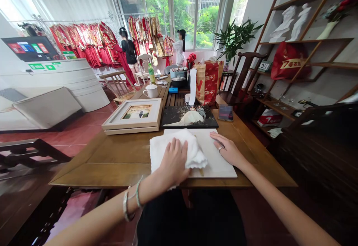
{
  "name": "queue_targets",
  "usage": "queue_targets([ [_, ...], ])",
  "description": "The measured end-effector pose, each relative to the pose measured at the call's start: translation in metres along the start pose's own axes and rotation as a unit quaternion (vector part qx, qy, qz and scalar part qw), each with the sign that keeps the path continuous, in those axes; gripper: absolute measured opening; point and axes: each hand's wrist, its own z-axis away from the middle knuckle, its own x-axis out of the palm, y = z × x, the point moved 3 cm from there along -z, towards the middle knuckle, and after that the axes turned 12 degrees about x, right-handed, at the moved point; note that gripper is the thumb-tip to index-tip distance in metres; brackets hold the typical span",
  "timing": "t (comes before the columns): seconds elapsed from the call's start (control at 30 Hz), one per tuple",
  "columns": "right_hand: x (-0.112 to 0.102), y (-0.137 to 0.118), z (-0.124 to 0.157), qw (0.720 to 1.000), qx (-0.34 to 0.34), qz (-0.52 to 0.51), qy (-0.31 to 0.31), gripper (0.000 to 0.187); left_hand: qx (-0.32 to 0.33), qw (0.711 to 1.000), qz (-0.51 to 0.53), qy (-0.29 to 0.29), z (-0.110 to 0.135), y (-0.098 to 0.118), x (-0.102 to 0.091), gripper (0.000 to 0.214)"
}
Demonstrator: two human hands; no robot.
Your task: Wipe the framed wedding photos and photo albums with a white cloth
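Observation:
On the near part of the wooden table lies a flat white board [223,169]. A folded white cloth [160,147] with a scalloped edge covers its left side. My left hand [173,160] grips the cloth from above and presses it down on the board, hiding part of both. Resting on the board's right edge, my right hand [228,150] is open, its fingers stretched out and a ring on one of them. Just behind the board are a dark picture panel [172,117] showing a white gown and, to its left, light-framed pictures [114,117] in a stack.
Farther back on the wooden table [112,160] stand a white lidded cup [151,90], a red-and-brown paper bag [207,84] and a small dark-screened device [225,113]. Shelves [304,41] rise on the right. Two people are near red garments [84,44] on racks.

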Motion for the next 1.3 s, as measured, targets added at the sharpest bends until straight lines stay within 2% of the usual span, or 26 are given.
queue_targets([
  [0.1,0.000,0.000,0.000,1.000,0.003,0.004,-0.003,0.036,0.017,0.999,0.013,0.035,-0.020,-0.020,0.005,0.071],
  [0.2,-0.001,-0.001,0.000,1.000,0.010,0.004,-0.002,0.036,0.039,0.998,0.026,0.043,-0.023,-0.027,0.011,0.067],
  [0.3,-0.001,-0.001,0.000,1.000,0.014,0.006,-0.003,0.037,0.040,0.998,0.041,0.030,-0.008,-0.018,0.011,0.073],
  [0.47,0.001,0.001,0.000,1.000,0.013,0.010,-0.002,0.037,0.061,0.995,0.082,-0.001,0.034,0.012,0.006,0.086],
  [0.57,0.002,0.002,0.000,1.000,0.006,0.010,0.002,0.037,0.094,0.991,0.093,-0.003,0.046,0.013,0.004,0.087],
  [0.67,0.002,0.001,0.000,1.000,0.006,0.017,0.001,0.037,0.113,0.990,0.082,0.015,0.036,-0.004,0.007,0.082],
  [0.83,0.002,-0.003,0.000,1.000,0.005,0.023,-0.002,0.037,0.120,0.990,0.045,0.062,-0.005,-0.044,0.014,0.056],
  [0.97,0.001,-0.004,0.000,1.000,0.002,0.022,0.003,0.036,0.107,0.991,0.031,0.072,-0.025,-0.058,0.019,0.053],
  [1.1,0.000,-0.002,0.001,1.000,0.004,0.017,0.003,0.036,0.115,0.989,0.042,0.084,-0.013,-0.046,0.019,0.056],
  [1.3,-0.001,-0.002,0.002,1.000,0.012,0.008,0.003,0.036,0.146,0.983,0.083,0.075,0.041,-0.004,0.017,0.085],
])
